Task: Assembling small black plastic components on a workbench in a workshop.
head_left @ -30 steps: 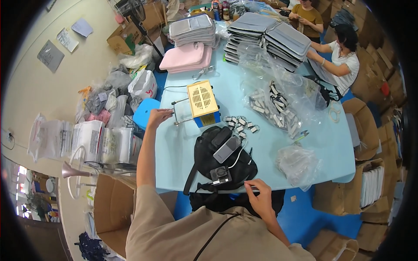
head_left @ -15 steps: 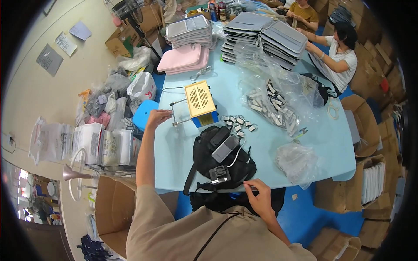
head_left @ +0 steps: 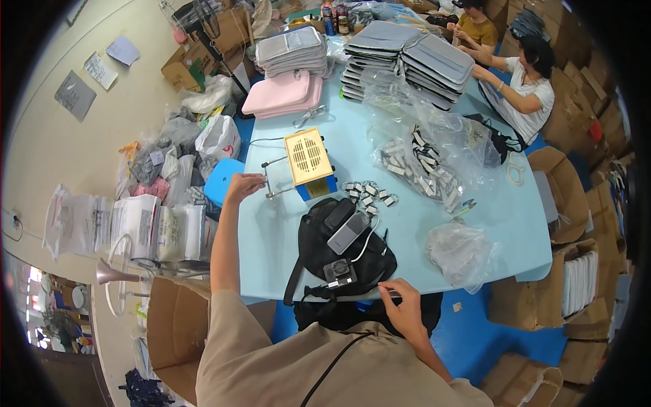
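My left hand (head_left: 247, 184) reaches to the metal rod frame (head_left: 267, 178) on the side of a yellow and blue box-shaped device (head_left: 308, 163). Its fingers are pressed together at the rod; anything between them is too small to see. At the table's front edge, my right hand (head_left: 405, 306) has thumb and forefinger pinched beside a black bag (head_left: 369, 256), and what they hold, if anything, cannot be made out. On the bag lie a grey power bank (head_left: 348, 233) with a white cable and a small black device with a round grille (head_left: 338, 272).
Small grey-white pieces (head_left: 368, 195) lie beside the device; more fill a clear bag (head_left: 420, 166). A crumpled clear bag (head_left: 461, 251) is at right. Pink cases (head_left: 283, 93) and grey cases (head_left: 434, 61) are stacked behind. Two co-workers sit at far right. Cardboard boxes (head_left: 178, 332) flank the table.
The whole view has shifted slightly. My two hands keep their places at the rod frame and the table edge. A far co-worker's hands have moved a little.
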Demonstrator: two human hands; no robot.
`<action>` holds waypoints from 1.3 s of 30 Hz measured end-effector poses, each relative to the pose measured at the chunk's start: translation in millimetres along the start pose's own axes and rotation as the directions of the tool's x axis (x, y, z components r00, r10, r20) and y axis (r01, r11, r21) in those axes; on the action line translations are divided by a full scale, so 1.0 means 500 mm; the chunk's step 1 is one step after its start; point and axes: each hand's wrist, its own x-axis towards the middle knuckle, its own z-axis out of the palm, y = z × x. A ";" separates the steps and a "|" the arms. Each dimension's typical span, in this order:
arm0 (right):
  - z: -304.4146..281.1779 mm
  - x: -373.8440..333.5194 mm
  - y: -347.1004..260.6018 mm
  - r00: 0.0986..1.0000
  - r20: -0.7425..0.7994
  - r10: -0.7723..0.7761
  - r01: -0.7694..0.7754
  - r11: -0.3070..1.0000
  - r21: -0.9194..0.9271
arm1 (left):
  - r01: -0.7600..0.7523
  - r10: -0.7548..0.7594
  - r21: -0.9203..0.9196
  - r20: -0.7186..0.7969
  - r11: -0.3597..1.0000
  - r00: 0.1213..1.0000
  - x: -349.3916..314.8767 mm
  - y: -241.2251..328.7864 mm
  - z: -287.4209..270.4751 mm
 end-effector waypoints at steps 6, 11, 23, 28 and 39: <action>0.002 0.001 0.004 1.000 0.001 0.002 -0.002 1.000 0.004 | -0.004 0.004 0.001 -0.002 1.000 1.000 0.000 0.000 -0.001; 0.003 0.000 0.006 1.000 0.006 -0.001 0.001 1.000 0.010 | -0.023 0.024 -0.029 0.036 0.999 0.999 0.006 0.001 -0.013; 0.001 0.000 0.006 1.000 0.000 0.004 -0.004 1.000 -0.011 | -0.012 0.011 0.048 0.029 0.999 1.000 -0.002 0.008 0.002; 0.002 0.000 0.008 1.000 0.010 -0.005 0.005 1.000 -0.009 | -0.023 0.023 -0.018 -0.003 1.000 1.000 0.004 0.000 -0.011; -0.001 0.002 -0.003 1.000 0.005 -0.008 0.008 1.000 -0.025 | 0.003 -0.004 0.024 0.049 1.000 0.999 0.009 -0.001 -0.016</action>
